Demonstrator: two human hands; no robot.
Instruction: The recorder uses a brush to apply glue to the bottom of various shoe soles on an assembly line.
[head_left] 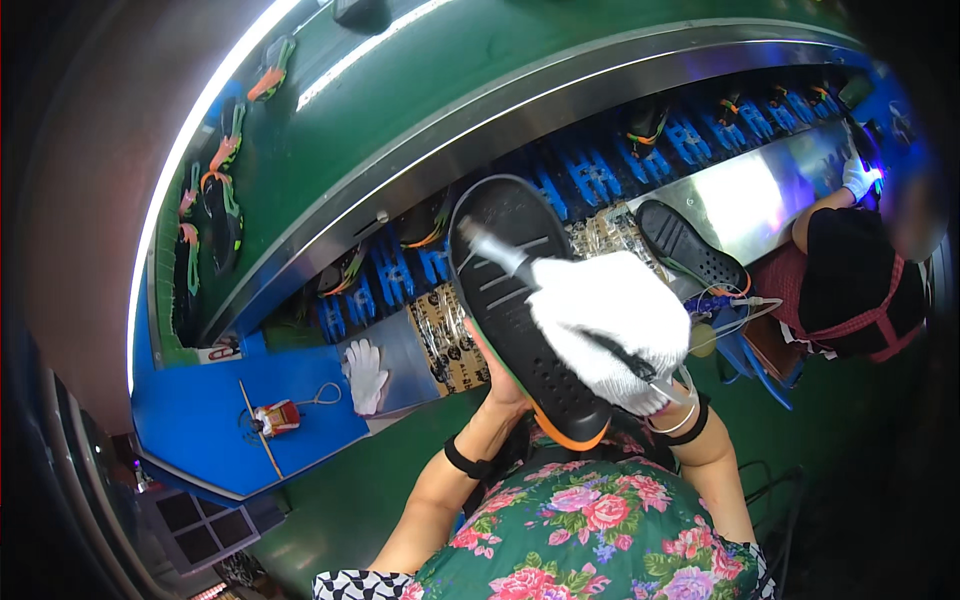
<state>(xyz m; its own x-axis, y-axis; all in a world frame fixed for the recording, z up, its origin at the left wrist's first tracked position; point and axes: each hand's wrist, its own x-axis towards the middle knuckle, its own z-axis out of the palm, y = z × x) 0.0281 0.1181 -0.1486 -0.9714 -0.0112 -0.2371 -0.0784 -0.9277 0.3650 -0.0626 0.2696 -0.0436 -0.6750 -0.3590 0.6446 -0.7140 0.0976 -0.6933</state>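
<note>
My bare left hand (503, 388) grips the edge of a black shoe sole (500, 300) from below and the left side. Grooves cross the sole's wider far part, small holes dot its near part, and green and orange show along the rim. My right hand (610, 325), in a white knit glove, is closed on a slim brush (492, 247) with a dark handle. Its brownish tip is over the far left part of the sole; I cannot tell whether it touches. Another black sole (690, 243) with an orange edge lies on the bench to the right.
A white glove (366, 376) lies beside a blue table (190, 405) bearing a small red container (277, 417). Blue racks (590, 175) with several shoe parts run beyond the bench. More parts lie on a green surface (430, 75). A co-worker (850, 270) works at right.
</note>
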